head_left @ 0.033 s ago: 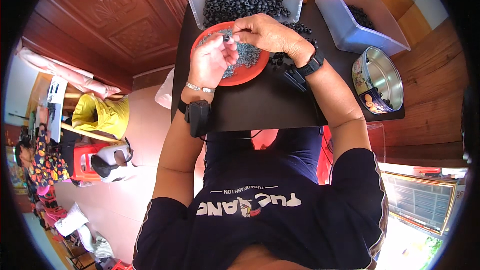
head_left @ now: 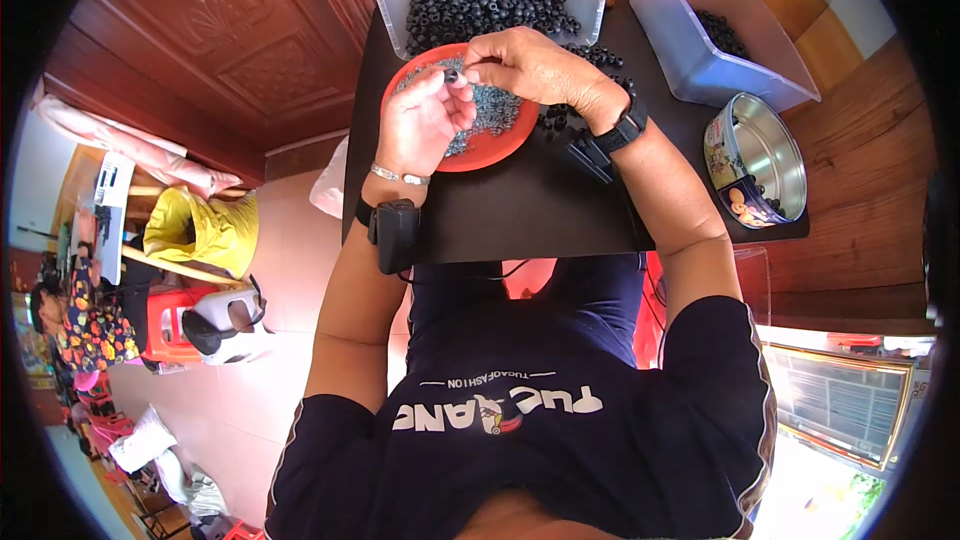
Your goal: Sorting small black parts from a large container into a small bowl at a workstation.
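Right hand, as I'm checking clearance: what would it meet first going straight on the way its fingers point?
Probably the small black bead-like piece held in the left hand; depth is unclear, so the right hand might be touching it.

I sit in what seems a home: carved reddish-brown wooden door (head_left: 215, 25), pale pink tiled floor (head_left: 292, 240).

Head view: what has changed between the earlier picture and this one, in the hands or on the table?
Nothing visibly changed. The left hand holds the same black bead-like piece, the right hand stays close beside it, and the orange bowl and clear bins stand where they were.
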Available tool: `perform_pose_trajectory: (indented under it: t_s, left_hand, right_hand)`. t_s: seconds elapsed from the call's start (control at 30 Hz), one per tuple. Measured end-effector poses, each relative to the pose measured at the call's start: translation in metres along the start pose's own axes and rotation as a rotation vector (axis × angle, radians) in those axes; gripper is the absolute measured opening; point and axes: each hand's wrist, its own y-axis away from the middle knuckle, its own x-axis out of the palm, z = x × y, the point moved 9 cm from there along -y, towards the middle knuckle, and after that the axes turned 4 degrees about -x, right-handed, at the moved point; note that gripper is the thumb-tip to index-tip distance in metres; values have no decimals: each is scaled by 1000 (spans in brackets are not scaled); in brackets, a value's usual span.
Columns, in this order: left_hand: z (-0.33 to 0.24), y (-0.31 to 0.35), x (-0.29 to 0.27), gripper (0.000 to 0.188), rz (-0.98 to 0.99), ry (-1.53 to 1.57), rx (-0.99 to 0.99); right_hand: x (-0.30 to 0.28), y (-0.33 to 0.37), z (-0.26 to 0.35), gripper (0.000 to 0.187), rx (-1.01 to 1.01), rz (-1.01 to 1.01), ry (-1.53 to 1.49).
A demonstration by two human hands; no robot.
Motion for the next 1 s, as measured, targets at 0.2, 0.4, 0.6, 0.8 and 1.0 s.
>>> perform_pose_trajectory:
  t_s: [0.2,0.4,0.6,0.8,1.0]
  left_hand:
    - [2,-2,-3,24,46,150,-47]
    - [1,-2,-10,23,-30,-1,-39]
    - [1,-1,-9,24,-103,-70,-11]
    - [-1,1,-2,19,-92,-177,60]
    - [-2,2,-4,15,-118,-240,77]
  right_hand:
    - [-6,1,-4,15,45,-51,-90]
    - [-15,0,1,13,56,-70,-86]
    - [-26,0,22,15,-95,-172,41]
    - [-23,4,37,16,-160,-178,209]
    - [-22,5,46,16,-186,-192,268]
